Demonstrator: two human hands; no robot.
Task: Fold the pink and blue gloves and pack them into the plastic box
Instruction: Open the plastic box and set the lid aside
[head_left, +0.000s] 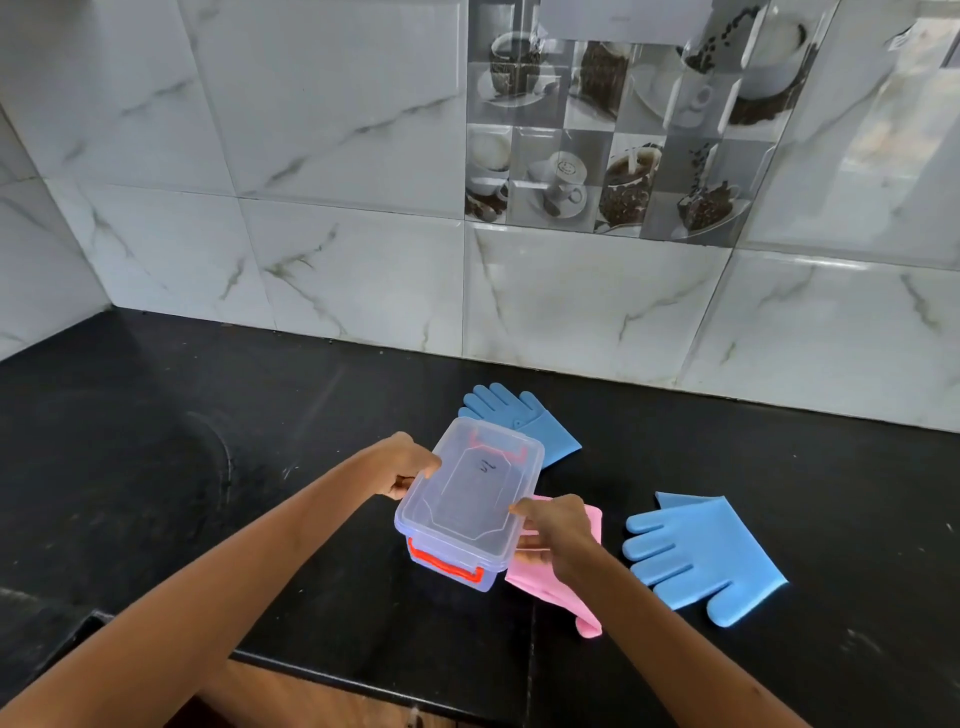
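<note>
A clear plastic box (467, 499) with a lid and red clip handles sits mid-counter. My left hand (402, 465) grips its left edge and my right hand (556, 525) grips its right edge. A pink glove (566, 597) lies flat under and beside the box's right side, partly hidden by my right hand. One blue glove (540, 423) lies behind the box, its cuff partly covered by the box. A second blue glove (701, 556) lies spread flat to the right, fingers pointing left.
The black stone counter (208, 415) meets a marble-tiled wall (363, 234) at the back and left. The counter's front edge (363, 680) runs just below my arms, with a wooden surface beneath it.
</note>
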